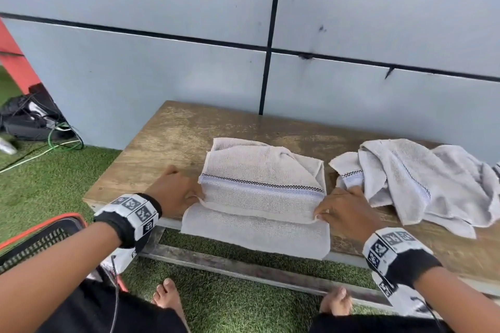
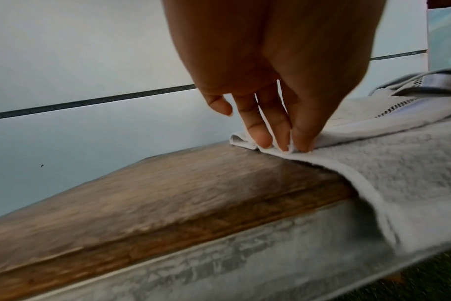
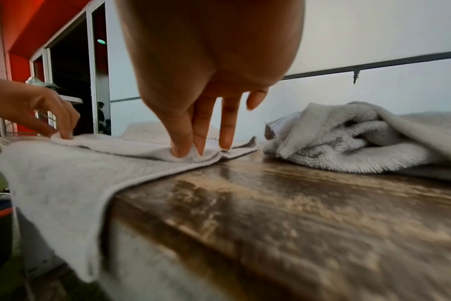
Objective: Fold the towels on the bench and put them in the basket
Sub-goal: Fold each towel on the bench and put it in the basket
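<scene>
A pale grey towel (image 1: 259, 197) lies half folded on the wooden bench (image 1: 173, 138), its lower part hanging over the front edge. My left hand (image 1: 196, 197) pinches the left corner of the upper layer; in the left wrist view its fingertips (image 2: 303, 145) squeeze that corner (image 2: 245, 140). My right hand (image 1: 320, 215) pinches the right corner of the same layer, thumb and fingers (image 3: 183, 148) closed on the cloth (image 3: 142, 148). A second towel (image 1: 422, 184) lies crumpled to the right. The basket (image 1: 40, 235), red-rimmed with black mesh, stands at my lower left.
A pale panelled wall (image 1: 189, 76) runs right behind the bench. Artificial grass (image 1: 54, 184) covers the ground, with my bare feet (image 1: 167, 295) on it. Dark bags and cables (image 1: 29, 119) lie at the far left. A metal rail (image 1: 243, 265) runs under the bench front.
</scene>
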{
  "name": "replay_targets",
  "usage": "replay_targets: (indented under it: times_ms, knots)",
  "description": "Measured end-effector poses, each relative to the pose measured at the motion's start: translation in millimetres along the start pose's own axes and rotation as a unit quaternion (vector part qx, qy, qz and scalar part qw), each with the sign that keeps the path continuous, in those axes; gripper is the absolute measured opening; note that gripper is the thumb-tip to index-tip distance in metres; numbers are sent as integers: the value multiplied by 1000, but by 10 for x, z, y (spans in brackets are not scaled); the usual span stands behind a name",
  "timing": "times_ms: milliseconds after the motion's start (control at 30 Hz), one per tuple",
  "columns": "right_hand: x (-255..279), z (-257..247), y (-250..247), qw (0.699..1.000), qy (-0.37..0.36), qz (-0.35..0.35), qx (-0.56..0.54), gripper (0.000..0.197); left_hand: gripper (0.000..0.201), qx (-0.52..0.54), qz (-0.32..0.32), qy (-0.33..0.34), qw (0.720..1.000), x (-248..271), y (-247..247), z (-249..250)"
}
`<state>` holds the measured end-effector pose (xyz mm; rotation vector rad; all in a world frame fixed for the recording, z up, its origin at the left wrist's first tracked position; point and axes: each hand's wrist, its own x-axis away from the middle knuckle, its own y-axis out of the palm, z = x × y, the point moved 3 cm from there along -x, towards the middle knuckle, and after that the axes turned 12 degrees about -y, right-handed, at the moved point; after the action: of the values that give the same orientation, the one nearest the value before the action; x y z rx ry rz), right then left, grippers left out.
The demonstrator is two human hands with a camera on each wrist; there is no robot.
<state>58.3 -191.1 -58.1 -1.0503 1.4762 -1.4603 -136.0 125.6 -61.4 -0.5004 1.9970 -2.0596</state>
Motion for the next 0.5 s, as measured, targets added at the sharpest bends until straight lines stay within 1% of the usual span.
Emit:
replay_targets:
  times_ms: [133, 267, 367, 433, 500]
  knots:
    - [-233, 108, -44, 999, 29, 0, 40, 15, 17, 18, 17, -29, 999, -145, -12, 66]
    - [-460, 282, -130, 992, 87, -38, 81, 21, 17, 14, 11, -64, 998, -344, -41, 138]
    - [-545, 359, -155, 989, 106, -55, 86, 20, 18, 0, 14, -80, 997, -452, -49, 186]
    - [-538, 372, -148, 990, 110, -53, 76, 20, 18, -5, 17, -83, 996, -470, -59, 198]
    - [-475, 355, -151, 992, 109, -28, 62, 20, 18, -1, 33, -80, 996, -436, -86, 191]
